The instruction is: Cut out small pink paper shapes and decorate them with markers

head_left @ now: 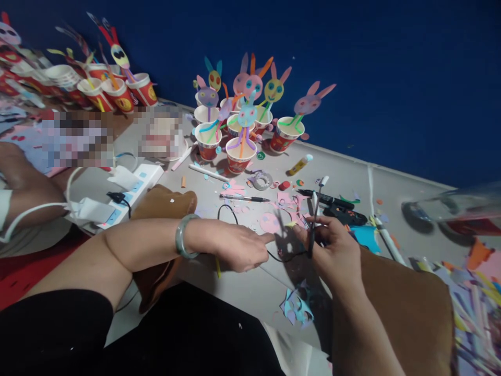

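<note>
My left hand [245,248], with a jade-like bangle [183,237] on its wrist, hovers low over the table. Its index finger points right toward a pink paper circle [269,222]; the other fingers bend downward, and nothing shows in them. A black cord [287,258] runs past its fingertips. At the right, my right hand [332,245] is closed around thin dark scissors [314,224], seen nearly edge-on and pointing up. Behind that hand lie a black glue gun [346,216] and a black marker [326,198]. Blue cut paper [297,305] lies nearer to me.
Paper cups with bunny figures [240,156] stand along the blue wall. A power strip [135,193] with plugs sits left, near another person's arm [27,183]. A pen [245,198], tape roll [262,180] and glue stick [300,164] lie mid-table. Coloured strips [477,313] pile up right.
</note>
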`<action>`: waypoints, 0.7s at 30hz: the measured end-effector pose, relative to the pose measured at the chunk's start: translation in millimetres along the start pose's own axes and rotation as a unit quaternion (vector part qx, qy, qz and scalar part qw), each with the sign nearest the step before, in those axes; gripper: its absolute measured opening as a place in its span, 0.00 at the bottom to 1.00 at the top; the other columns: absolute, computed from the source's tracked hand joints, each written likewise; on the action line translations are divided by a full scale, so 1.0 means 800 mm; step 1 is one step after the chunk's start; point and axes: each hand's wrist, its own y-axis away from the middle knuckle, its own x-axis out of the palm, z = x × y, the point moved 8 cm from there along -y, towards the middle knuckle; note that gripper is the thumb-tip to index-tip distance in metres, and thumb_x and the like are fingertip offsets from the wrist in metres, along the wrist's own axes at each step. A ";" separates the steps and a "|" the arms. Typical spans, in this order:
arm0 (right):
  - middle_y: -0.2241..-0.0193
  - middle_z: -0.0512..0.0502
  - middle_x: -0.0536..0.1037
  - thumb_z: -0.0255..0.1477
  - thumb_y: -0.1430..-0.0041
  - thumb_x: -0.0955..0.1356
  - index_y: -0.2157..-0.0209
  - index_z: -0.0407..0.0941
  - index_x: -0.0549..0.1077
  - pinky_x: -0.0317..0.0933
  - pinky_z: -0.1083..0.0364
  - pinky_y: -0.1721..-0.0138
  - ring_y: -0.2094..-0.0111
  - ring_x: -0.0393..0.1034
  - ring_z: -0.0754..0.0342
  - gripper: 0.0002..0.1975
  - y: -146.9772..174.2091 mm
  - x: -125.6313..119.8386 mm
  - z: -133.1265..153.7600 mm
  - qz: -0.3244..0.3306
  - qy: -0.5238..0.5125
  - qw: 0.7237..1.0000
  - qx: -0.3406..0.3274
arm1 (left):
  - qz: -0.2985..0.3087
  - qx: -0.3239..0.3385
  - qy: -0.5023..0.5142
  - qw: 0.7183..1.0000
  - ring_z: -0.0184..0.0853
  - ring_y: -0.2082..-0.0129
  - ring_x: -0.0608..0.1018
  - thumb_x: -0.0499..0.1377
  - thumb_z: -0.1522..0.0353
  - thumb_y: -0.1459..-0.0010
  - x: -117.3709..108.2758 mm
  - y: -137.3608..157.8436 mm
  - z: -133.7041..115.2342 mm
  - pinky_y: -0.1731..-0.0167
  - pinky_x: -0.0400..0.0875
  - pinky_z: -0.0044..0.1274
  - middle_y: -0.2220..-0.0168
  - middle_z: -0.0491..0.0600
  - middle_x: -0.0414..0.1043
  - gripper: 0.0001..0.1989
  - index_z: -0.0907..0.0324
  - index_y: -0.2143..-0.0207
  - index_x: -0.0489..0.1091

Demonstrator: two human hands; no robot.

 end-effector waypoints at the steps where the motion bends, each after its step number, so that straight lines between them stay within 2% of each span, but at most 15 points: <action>1: 0.84 0.56 0.66 0.46 0.49 0.71 0.59 0.44 0.73 0.52 0.58 0.78 0.81 0.57 0.58 0.22 0.000 0.000 0.001 0.002 0.012 1.000 -0.008 | 0.002 0.000 -0.006 1.000 0.28 0.76 0.65 0.55 0.75 0.49 0.000 0.001 -0.001 0.71 0.65 0.26 0.48 0.57 0.70 0.07 0.62 0.71 0.74; 6: 0.82 0.52 0.73 0.47 0.47 0.69 0.59 0.46 0.74 0.55 0.55 0.75 0.79 0.64 0.53 0.21 -0.002 0.004 0.001 0.017 0.083 0.996 -0.040 | 0.036 0.000 -0.082 0.996 0.29 0.76 0.65 0.52 0.77 0.47 0.006 0.005 -0.002 0.74 0.63 0.26 0.47 0.63 0.69 0.12 0.64 0.64 0.74; 10: 0.80 0.49 0.76 0.42 0.47 0.70 0.61 0.48 0.76 0.52 0.55 0.76 0.78 0.67 0.50 0.15 -0.008 -0.004 -0.008 -0.008 0.189 0.981 -0.050 | 0.035 -0.011 -0.105 0.994 0.25 0.78 0.62 0.52 0.77 0.48 0.007 0.003 0.002 0.76 0.61 0.25 0.45 0.59 0.66 0.14 0.63 0.62 0.75; 13: 0.80 0.48 0.75 0.39 0.49 0.71 0.62 0.49 0.76 0.47 0.55 0.78 0.80 0.63 0.51 0.13 -0.012 -0.020 -0.017 -0.047 0.272 0.960 -0.044 | 0.035 -0.017 -0.113 0.993 0.26 0.77 0.64 0.52 0.78 0.49 0.009 0.001 0.006 0.76 0.61 0.25 0.47 0.58 0.67 0.15 0.64 0.62 0.76; 17: 0.83 0.47 0.72 0.44 0.49 0.71 0.64 0.49 0.76 0.44 0.54 0.77 0.83 0.58 0.52 0.15 -0.019 -0.051 -0.034 -0.067 0.331 0.941 -0.006 | 0.022 -0.019 -0.117 0.993 0.27 0.76 0.66 0.53 0.80 0.50 0.008 0.001 0.008 0.76 0.60 0.25 0.52 0.58 0.70 0.15 0.65 0.63 0.76; 19: 0.83 0.45 0.71 0.47 0.51 0.72 0.66 0.48 0.76 0.43 0.53 0.77 0.84 0.54 0.53 0.17 -0.023 -0.065 -0.048 -0.060 0.344 0.936 0.032 | 0.008 -0.013 -0.124 0.992 0.28 0.76 0.67 0.52 0.80 0.49 0.006 0.002 0.006 0.75 0.60 0.25 0.53 0.57 0.71 0.15 0.65 0.63 0.75; 21: 0.85 0.46 0.69 0.48 0.54 0.73 0.70 0.48 0.75 0.43 0.53 0.78 0.86 0.51 0.55 0.18 -0.027 -0.074 -0.060 -0.050 0.315 0.947 0.036 | 0.005 -0.011 -0.135 0.991 0.28 0.76 0.66 0.51 0.80 0.48 0.005 0.002 0.006 0.76 0.59 0.26 0.54 0.58 0.71 0.15 0.65 0.62 0.75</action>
